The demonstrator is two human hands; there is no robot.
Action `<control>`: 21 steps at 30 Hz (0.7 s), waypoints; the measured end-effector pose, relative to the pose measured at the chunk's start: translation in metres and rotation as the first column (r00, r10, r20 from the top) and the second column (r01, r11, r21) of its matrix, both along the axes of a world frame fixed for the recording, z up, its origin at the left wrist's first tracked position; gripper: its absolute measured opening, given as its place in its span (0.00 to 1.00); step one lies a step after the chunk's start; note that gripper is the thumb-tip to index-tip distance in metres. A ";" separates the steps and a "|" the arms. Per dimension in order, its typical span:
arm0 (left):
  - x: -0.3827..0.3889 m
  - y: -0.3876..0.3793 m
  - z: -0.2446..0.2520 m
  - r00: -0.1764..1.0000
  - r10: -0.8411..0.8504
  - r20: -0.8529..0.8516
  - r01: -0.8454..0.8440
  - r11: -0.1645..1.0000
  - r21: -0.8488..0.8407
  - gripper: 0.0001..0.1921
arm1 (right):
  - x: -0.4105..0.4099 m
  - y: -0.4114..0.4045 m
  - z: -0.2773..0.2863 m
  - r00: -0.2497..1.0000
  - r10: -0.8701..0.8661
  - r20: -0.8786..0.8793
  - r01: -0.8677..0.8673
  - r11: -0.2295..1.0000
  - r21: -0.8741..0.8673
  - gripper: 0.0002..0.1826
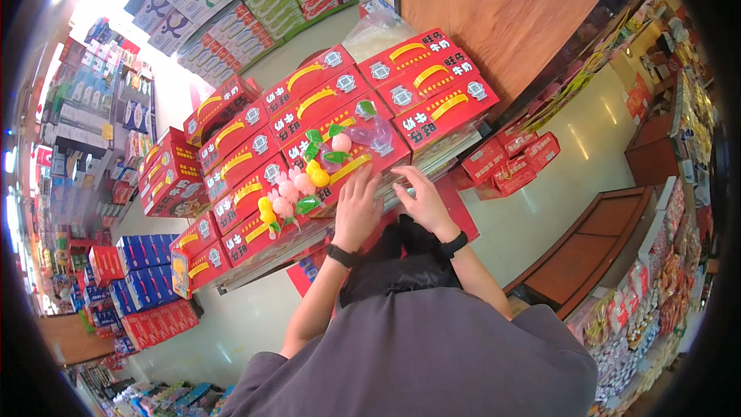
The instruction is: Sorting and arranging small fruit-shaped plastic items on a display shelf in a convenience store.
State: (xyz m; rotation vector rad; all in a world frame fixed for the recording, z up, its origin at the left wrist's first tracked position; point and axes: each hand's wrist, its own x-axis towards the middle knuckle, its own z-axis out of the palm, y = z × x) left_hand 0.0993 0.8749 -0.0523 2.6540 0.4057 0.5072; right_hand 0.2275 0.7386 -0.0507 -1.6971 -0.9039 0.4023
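My left hand (358, 208) rests at the near edge of a red milk carton box (395, 153), its fingers apart near the yellow handle (349, 170). To its right, my right hand (421, 197) hovers by the box's corner, fingers bent and apart, with nothing seen in it. On the boxes left of my left hand lie small plastic fruit-shaped pieces: a yellow gourd shape (317, 174), several pink ones (288, 190), another yellow gourd shape (266, 209) and green leaves (307, 204). Translucent purple pieces (379, 134) lie farther back on the box.
Rows of red carton boxes (431, 78) with yellow handles cover the stand before me. A clear plastic bag (376, 35) lies behind them. Red packages (509, 165) are at the right, above the floor. Stacked blue boxes (147, 278) stand left; a brown wooden counter (590, 249) is at right.
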 end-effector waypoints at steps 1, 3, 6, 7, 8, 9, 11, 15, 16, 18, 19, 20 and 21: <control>0.000 -0.001 -0.001 1.000 -0.005 0.004 0.005 0.999 0.036 0.27 | -0.003 0.002 -0.001 1.000 -0.007 0.010 0.007 1.000 -0.003 0.16; -0.003 0.000 -0.004 1.000 -0.020 0.001 0.020 1.000 0.016 0.27 | -0.013 0.004 -0.002 1.000 0.006 -0.017 -0.006 0.999 -0.031 0.16; -0.001 0.004 -0.006 1.000 -0.013 0.001 0.013 0.998 0.060 0.27 | -0.026 0.008 -0.003 1.000 -0.003 -0.008 0.003 0.998 -0.068 0.16; -0.001 0.005 -0.008 1.000 -0.023 0.009 0.023 0.998 0.057 0.27 | -0.029 0.011 -0.007 1.000 -0.004 -0.023 0.002 0.997 -0.073 0.16; -0.001 0.006 -0.009 1.000 -0.028 -0.004 0.028 0.998 0.056 0.26 | -0.035 0.010 -0.009 0.995 -0.021 -0.093 0.012 0.995 -0.100 0.16; -0.001 0.007 -0.010 0.999 -0.035 -0.018 0.036 0.998 0.056 0.26 | -0.041 0.009 -0.013 0.996 -0.035 -0.086 0.026 0.994 -0.102 0.16; -0.003 0.009 -0.010 0.998 -0.062 -0.013 0.063 0.996 0.064 0.25 | -0.050 0.007 -0.020 0.996 -0.072 -0.061 0.066 0.993 -0.094 0.17; -0.009 0.015 -0.015 0.995 -0.097 -0.030 0.099 0.990 0.097 0.21 | -0.066 -0.003 -0.016 0.987 -0.146 -0.073 0.133 0.979 -0.154 0.15; -0.009 0.016 -0.016 0.993 -0.116 -0.027 0.118 0.989 0.095 0.21 | -0.068 -0.006 -0.019 0.984 -0.165 -0.069 0.153 0.976 -0.156 0.15; -0.009 0.018 -0.019 0.993 -0.119 0.013 0.116 0.986 0.123 0.16 | -0.072 -0.010 -0.023 0.975 -0.199 -0.104 0.178 0.968 -0.177 0.14; -0.008 0.018 -0.021 0.991 -0.136 0.015 0.133 0.984 0.120 0.16 | -0.075 -0.014 -0.022 0.971 -0.216 -0.102 0.195 0.964 -0.180 0.14; -0.008 0.019 -0.022 0.992 -0.128 0.014 0.124 0.981 0.151 0.15 | -0.078 -0.017 -0.022 0.963 -0.241 -0.117 0.219 0.960 -0.173 0.13; -0.006 0.018 -0.022 0.993 -0.121 0.016 0.116 0.977 0.182 0.13 | -0.079 -0.021 -0.020 0.955 -0.267 -0.130 0.244 0.956 -0.165 0.13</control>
